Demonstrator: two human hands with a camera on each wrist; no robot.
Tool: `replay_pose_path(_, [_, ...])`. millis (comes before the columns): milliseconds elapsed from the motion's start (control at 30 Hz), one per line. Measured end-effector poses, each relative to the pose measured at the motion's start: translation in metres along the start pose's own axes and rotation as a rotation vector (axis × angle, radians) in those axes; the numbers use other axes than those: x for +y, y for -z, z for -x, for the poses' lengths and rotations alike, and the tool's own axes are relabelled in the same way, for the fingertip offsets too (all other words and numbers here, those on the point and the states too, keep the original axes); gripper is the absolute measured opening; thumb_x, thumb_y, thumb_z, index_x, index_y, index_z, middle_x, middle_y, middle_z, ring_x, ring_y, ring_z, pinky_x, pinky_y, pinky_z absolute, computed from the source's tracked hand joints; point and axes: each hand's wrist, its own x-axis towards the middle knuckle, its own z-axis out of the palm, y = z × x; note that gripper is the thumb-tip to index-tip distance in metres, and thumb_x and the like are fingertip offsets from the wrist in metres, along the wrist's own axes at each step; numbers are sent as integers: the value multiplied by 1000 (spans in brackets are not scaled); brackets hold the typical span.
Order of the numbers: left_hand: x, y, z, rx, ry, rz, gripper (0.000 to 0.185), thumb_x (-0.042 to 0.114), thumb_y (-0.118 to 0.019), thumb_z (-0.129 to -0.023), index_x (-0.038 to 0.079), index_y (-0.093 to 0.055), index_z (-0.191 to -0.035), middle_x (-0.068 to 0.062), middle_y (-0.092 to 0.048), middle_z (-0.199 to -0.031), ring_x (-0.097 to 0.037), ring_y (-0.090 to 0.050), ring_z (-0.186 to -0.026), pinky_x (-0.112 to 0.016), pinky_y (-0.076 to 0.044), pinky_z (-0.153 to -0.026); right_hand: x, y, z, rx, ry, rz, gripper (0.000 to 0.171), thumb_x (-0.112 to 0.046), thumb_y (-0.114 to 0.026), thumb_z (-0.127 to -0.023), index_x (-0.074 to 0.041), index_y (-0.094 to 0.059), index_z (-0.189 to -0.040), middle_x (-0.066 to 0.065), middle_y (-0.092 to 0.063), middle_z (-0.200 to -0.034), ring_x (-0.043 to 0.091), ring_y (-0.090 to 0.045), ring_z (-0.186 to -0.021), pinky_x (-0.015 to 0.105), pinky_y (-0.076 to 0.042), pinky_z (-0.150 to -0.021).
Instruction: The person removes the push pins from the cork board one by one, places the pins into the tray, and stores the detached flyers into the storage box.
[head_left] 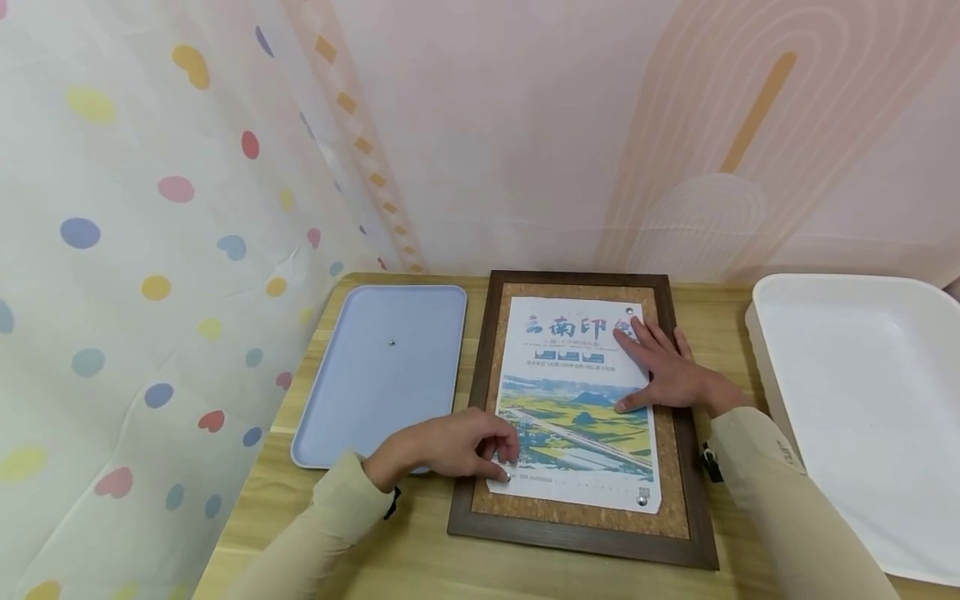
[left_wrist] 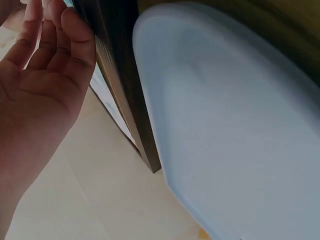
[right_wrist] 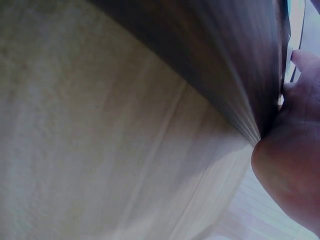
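A printed poster [head_left: 577,433] with a landscape picture lies on a framed cork board [head_left: 585,523]. Silver push pins sit in its upper right [head_left: 629,311] and lower right [head_left: 642,501] corners. At the lower left corner my left hand [head_left: 457,442] has its thumb and curled fingers at another push pin [head_left: 507,477]. That hand [left_wrist: 45,75] shows palm-side in the left wrist view, its pin hidden. My right hand [head_left: 671,371] rests with spread fingers on the poster's right edge and the dark frame [head_left: 693,500]; only part of it [right_wrist: 295,140] shows in the right wrist view.
Left of the board lies a shallow blue tray [head_left: 360,400] with one push pin [head_left: 392,342] in it. A deep white tray [head_left: 862,400] stands on the right. Behind the wooden table [head_left: 420,550] hangs a patterned curtain [head_left: 510,150].
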Motion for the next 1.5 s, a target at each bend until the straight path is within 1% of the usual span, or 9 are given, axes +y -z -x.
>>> replay_pose_path(100, [0,-1,0,-22,15,-3,9,20,-73,-92,19,-65,-97,11,-56,-79,-3,-48,-67,-19,-42,-63,0,0,0,-1,-6,8,120,-56,-80,-73,-8,-11,-159,21,8,-164,42,16,-149,63,20,-110])
replay_pose_path(200, [-1,-3,0,-30,16,-12,11,19,-73,-92,19,-65,-99,10,-55,-81,-3,-47,-67,-19,-42,-64,0,0,-1,-2,-11,15,120,-56,-80,-73,-8,-11,-159,20,9,-164,41,16,-149,63,19,-110])
replay_pose_path(433, [-2,-4,-3,-45,35,0,13,16,-73,-91,17,-65,-100,5,-57,-86,-2,-46,-66,-19,-42,-65,1,0,-1,-9,-12,22,120,-58,-79,-74,-10,-10,-159,20,10,-164,41,17,-149,63,20,-110])
replay_pose_path(667, [-2,-4,-4,-42,39,-14,13,15,-74,-90,18,-65,-99,5,-56,-84,-3,-44,-66,-20,-40,-65,1,2,-2,-11,-6,20,121,-59,-79,-74,-10,-9,-160,20,11,-164,41,17,-149,63,20,-110])
replay_pose_path(900, [-2,-6,-4,-30,56,-19,12,15,-74,-90,18,-66,-98,6,-55,-87,-3,-43,-68,-20,-40,-65,2,2,-1,-10,-8,17,121,-58,-79,-74,-10,-9,-160,19,11,-164,41,17,-149,62,20,-110])
replay_pose_path(1267, [-1,-7,-4,-23,60,-79,7,16,-72,-91,22,-68,-94,9,-55,-89,-4,-46,-75,-21,-41,-69,2,1,0,-7,-6,7,121,-57,-80,-74,-10,-9,-160,19,11,-164,40,17,-149,62,21,-110])
replay_pose_path(1500, [-1,-8,-4,-20,72,-91,5,14,-69,-94,18,-69,-90,9,-55,-87,-3,-47,-74,-21,-41,-68,1,1,0,-6,-1,7,121,-57,-80,-74,-9,-9,-159,20,10,-164,41,17,-149,62,21,-110])
